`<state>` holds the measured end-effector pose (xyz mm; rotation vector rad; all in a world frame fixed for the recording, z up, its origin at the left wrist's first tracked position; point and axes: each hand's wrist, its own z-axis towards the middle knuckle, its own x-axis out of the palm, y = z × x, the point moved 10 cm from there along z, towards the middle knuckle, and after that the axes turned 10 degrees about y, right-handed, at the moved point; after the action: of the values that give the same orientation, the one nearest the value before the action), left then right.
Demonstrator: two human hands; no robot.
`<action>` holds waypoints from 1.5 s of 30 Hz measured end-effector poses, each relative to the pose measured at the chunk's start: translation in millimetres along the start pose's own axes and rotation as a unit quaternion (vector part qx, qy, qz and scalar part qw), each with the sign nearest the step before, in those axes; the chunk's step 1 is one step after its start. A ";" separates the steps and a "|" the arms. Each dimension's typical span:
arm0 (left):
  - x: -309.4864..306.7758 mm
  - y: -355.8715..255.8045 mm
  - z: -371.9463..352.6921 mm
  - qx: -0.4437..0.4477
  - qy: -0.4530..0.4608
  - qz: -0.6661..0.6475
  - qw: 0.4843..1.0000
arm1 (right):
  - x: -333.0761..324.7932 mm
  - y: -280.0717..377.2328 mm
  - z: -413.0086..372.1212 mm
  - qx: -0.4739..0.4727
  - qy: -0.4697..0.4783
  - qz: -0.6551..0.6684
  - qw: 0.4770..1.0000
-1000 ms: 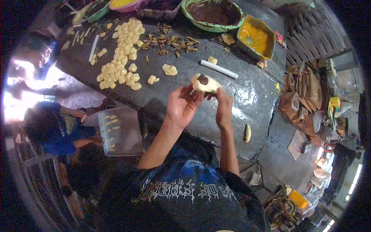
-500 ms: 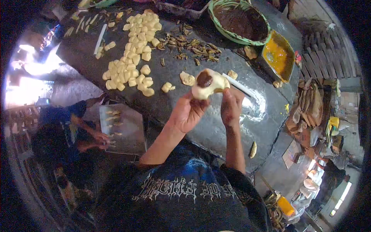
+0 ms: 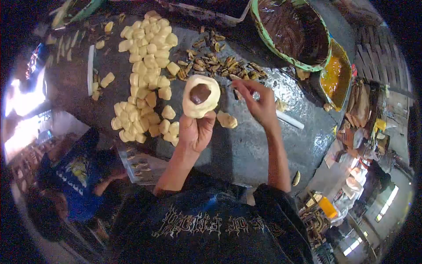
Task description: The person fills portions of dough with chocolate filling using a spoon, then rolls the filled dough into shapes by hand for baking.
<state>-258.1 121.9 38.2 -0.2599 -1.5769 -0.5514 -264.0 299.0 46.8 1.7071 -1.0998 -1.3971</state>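
Dough round (image 3: 212, 99) is sitting cupped in the left hand (image 3: 196, 131), raised above the middle of the worktop (image 3: 246, 149), with the fingers curling up under it and the thumb pressing its lower rim; a dab of chocolate filling (image 3: 200, 93) is lying in its hollow. A small dough lump (image 3: 227, 119) is lying just beside that hand, and a white rolling stick (image 3: 290, 119) is resting near the right edge. The heap of cut dough pieces (image 3: 147, 75) is spreading along the left side. Half a second ago both hands were gripping the round; now the right hand (image 3: 258, 100) is reaching apart from it over the brown fruit strips (image 3: 220, 66), fingers bending down, and whether they are pinching anything cannot be told. At the far right corner a green-rimmed bowl (image 3: 320, 66) is holding dark chocolate paste (image 3: 292, 33), and a tub (image 3: 345, 94) beside it is holding yellow liquid (image 3: 332, 75)
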 end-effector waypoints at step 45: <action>64.0 43.9 -36.2 0.017 0.061 -0.106 0.992 | 14.7 -54.0 140.2 -0.150 0.186 -0.357 0.903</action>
<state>-211.3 131.1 109.3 -0.0322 -1.5026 -0.6920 -389.5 311.0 -36.2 2.1116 -0.0137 -1.4518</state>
